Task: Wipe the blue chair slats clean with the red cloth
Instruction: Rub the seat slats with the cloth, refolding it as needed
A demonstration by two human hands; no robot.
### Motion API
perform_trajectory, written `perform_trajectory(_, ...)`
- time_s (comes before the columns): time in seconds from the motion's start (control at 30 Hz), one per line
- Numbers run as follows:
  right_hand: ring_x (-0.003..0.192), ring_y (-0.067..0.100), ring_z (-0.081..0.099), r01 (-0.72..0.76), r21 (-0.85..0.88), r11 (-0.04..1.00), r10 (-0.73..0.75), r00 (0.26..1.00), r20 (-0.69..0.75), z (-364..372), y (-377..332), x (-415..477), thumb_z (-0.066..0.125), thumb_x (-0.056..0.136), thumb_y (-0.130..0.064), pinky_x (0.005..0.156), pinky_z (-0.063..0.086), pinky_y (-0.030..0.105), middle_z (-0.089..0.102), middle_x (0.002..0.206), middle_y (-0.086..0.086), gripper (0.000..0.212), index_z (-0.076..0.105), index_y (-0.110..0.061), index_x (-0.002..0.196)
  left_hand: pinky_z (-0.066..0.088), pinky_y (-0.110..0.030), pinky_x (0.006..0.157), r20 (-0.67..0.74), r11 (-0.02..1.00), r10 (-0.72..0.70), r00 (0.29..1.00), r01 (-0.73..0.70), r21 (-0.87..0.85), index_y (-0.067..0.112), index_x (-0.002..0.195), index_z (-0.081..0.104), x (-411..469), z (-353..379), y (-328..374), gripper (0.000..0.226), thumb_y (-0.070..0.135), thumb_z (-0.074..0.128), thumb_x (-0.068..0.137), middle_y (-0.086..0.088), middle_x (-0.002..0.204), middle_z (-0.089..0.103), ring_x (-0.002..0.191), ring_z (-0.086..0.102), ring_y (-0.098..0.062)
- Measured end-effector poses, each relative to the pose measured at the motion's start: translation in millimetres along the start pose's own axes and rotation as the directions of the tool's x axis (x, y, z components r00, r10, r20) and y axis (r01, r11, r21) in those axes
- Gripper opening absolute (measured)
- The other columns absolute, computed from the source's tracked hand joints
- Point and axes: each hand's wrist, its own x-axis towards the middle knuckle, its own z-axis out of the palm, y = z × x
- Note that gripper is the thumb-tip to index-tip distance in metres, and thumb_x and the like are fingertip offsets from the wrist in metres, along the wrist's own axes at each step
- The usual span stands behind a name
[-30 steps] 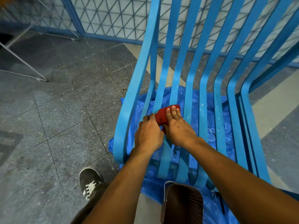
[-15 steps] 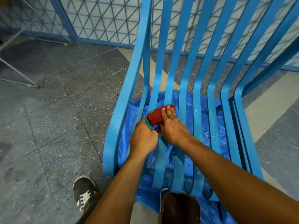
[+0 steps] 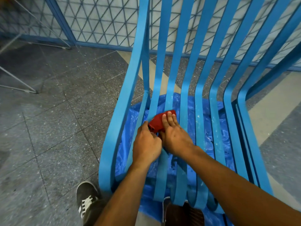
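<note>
While the right hand (image 3: 175, 137) lies flat, fingers straight, pressing the cloth (image 3: 157, 122) onto a slat (image 3: 170, 88) near the chair's (image 3: 128, 95) left edge | left hand (image 3: 146, 145), touching it, curls on the cloth's near end, likely to keep it taut | wiping looks underway

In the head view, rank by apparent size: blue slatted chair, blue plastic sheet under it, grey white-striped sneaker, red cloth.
1. blue slatted chair
2. blue plastic sheet, partly hidden by slats
3. grey white-striped sneaker, nearer the camera
4. red cloth, partly covered by the right hand
</note>
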Motion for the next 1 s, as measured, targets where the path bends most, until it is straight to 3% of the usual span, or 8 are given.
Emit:
perform_trajectory(0.17,0.154,0.029,-0.010,-0.034,0.033,0.999,0.034,0.999,-0.018,-1.3,1.5,14.4,0.038,0.106,-0.029,0.125,0.015,0.042,-0.013,0.166,0.015,0.072,-0.006,-0.006,0.158,0.042,-0.039,0.104,-0.028,0.999,0.017,0.999,-0.018,-0.030,0.025,0.148,0.038,3.8,3.7,-2.8,0.054,0.016,0.044,0.095,-0.004,0.147,0.049,0.130,0.050,-0.028)
perform_trajectory(0.33,0.154,0.024,-0.013,0.003,0.031,1.000,-0.002,0.999,-0.039,10.2,0.0,-13.1,0.035,0.107,-0.032,0.123,0.013,0.037,-0.016,0.166,0.011,0.071,-0.008,-0.009,0.158,0.038,-0.039,0.108,-0.030,0.999,0.015,0.999,-0.015,-0.028,0.023,0.152,0.032,7.0,5.2,-6.8,0.055,0.018,0.044,0.099,-0.001,0.153,0.044,0.135,0.046,-0.025)
perform_trajectory(0.5,0.155,0.028,0.000,-0.117,0.182,0.976,0.132,0.988,-0.074,2.7,0.6,20.8,0.044,0.103,-0.025,0.120,0.022,0.039,-0.015,0.166,0.015,0.078,-0.009,-0.006,0.158,0.038,-0.037,0.111,-0.020,0.998,0.048,0.999,-0.049,-0.038,0.026,0.152,0.034,8.2,3.4,-10.9,0.054,0.021,0.044,0.099,0.001,0.154,0.044,0.137,0.045,-0.022)
perform_trajectory(0.63,0.155,0.030,-0.003,-0.138,0.255,0.957,0.173,0.977,-0.121,-12.1,6.4,67.1,0.043,0.103,-0.027,0.124,0.009,0.037,-0.011,0.166,0.019,0.078,-0.007,-0.001,0.157,0.034,-0.035,0.113,-0.024,0.999,0.030,0.999,-0.031,-0.026,0.023,0.155,0.029,6.5,3.2,-8.9,0.057,0.021,0.044,0.100,0.000,0.157,0.038,0.141,0.041,-0.022)
perform_trajectory(0.73,0.154,0.029,-0.008,-0.113,0.262,0.958,0.168,0.966,-0.199,-21.4,12.9,91.2,0.038,0.106,-0.025,0.125,0.003,0.036,-0.010,0.166,0.019,0.072,-0.005,0.001,0.157,0.033,-0.033,0.113,-0.021,0.999,0.036,0.999,-0.037,-0.031,0.023,0.155,0.028,5.9,2.7,-8.1,0.057,0.020,0.044,0.101,0.000,0.158,0.038,0.141,0.040,-0.021)
perform_trajectory(0.87,0.155,0.020,-0.004,-0.065,0.372,0.926,0.216,0.900,-0.378,-31.6,20.6,105.6,0.033,0.107,-0.023,0.125,0.011,0.036,-0.005,0.168,0.008,0.064,0.001,-0.007,0.159,0.032,-0.031,0.113,-0.010,0.998,0.048,0.999,-0.048,-0.039,0.022,0.155,0.028,5.4,1.5,-8.7,0.056,0.021,0.044,0.101,0.001,0.158,0.037,0.142,0.039,-0.020)
perform_trajectory(1.0,0.155,0.023,0.001,-0.055,0.364,0.930,0.194,0.914,-0.357,-48.0,18.2,122.2,0.034,0.107,-0.024,0.125,0.013,0.038,-0.002,0.168,0.009,0.062,0.006,-0.008,0.159,0.032,-0.031,0.113,-0.009,0.998,0.049,0.999,-0.049,-0.042,0.021,0.155,0.027,6.2,2.5,-9.2,0.057,0.021,0.045,0.101,0.000,0.159,0.036,0.142,0.039,-0.020)
